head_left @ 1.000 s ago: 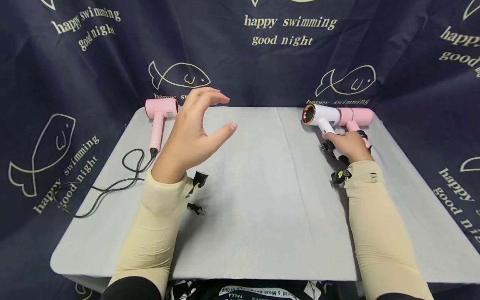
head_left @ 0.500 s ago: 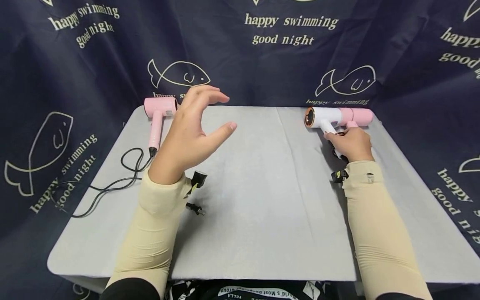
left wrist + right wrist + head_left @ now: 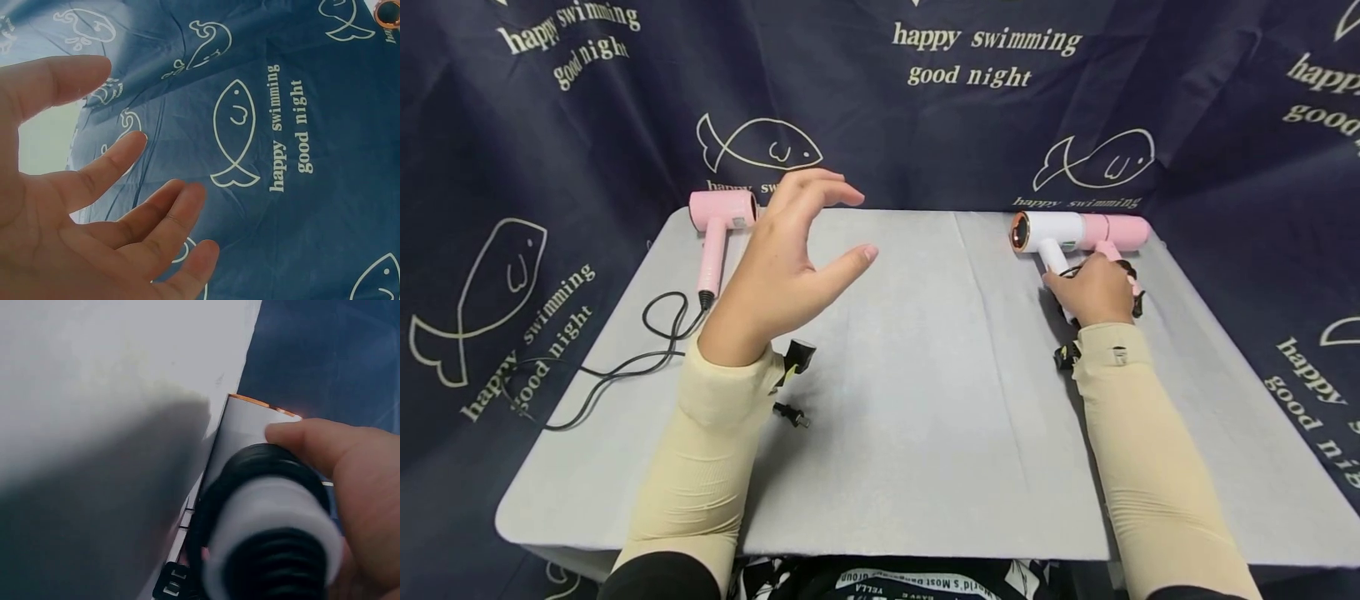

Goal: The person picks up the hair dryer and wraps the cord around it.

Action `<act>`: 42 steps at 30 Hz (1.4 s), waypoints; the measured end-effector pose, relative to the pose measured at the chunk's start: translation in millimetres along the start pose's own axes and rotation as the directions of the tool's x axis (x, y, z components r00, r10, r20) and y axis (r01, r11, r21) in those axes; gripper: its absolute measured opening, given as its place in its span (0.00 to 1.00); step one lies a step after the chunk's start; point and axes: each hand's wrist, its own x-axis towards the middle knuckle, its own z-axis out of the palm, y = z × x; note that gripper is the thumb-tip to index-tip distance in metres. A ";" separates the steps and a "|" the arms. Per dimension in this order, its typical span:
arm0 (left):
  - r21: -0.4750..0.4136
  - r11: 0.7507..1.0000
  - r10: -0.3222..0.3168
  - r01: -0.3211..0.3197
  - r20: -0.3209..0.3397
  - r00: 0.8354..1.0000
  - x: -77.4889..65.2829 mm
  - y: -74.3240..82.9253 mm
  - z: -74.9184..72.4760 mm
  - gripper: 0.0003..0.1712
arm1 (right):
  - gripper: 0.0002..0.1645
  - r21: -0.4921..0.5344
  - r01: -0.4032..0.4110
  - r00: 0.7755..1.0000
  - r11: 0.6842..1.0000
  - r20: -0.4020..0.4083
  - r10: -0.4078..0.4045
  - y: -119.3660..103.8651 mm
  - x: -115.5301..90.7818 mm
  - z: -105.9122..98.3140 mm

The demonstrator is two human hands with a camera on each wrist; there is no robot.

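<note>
At the back right of the table, a white hair dryer (image 3: 1055, 229) with a copper-rimmed nozzle lies end to end with a pink hair dryer (image 3: 1122, 232). My right hand (image 3: 1093, 292) holds the white dryer by its handle, thumb on the left side; most of the fingers are hidden. In the right wrist view, the thumb (image 3: 312, 440) lies along that handle (image 3: 275, 506), which has black cord looped round it. My left hand (image 3: 775, 262) is raised with fingers spread and holds nothing. Behind it, another pink hair dryer (image 3: 718, 212) lies at the back left.
The left dryer's black cord (image 3: 625, 371) runs in loops over the table's left edge. Its plug (image 3: 792, 415) shows beside the left sleeve. The table (image 3: 910, 400) has a pale cloth, and a dark blue printed curtain (image 3: 925, 125) hangs behind it.
The white dryer has come down slightly and now lies level against the pink one. My right hand has shifted a little left, showing the pink handle again. The left hand stays raised.
</note>
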 end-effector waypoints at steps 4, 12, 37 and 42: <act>0.000 1.000 -0.015 0.015 0.017 1.000 0.6 0.8 1.4 0.21 | 0.37 -0.010 0.001 1.000 1.000 0.021 -0.001 1.6 -2.6 -1.5; 0.023 0.998 -0.065 0.063 0.085 0.994 1.1 0.2 1.7 0.21 | 0.53 -0.055 -0.029 0.985 0.998 0.166 0.037 0.4 -5.6 -8.7; 0.710 0.499 -0.833 0.497 0.235 0.501 -37.3 -230.4 -55.7 0.17 | 0.19 0.266 0.097 0.991 0.959 0.066 -0.119 -34.8 -11.7 -68.7; 0.716 0.474 -0.850 0.512 0.220 0.479 -38.6 -228.8 -53.3 0.17 | 0.14 0.320 0.110 0.992 0.941 0.018 -0.122 -39.0 -16.9 -77.3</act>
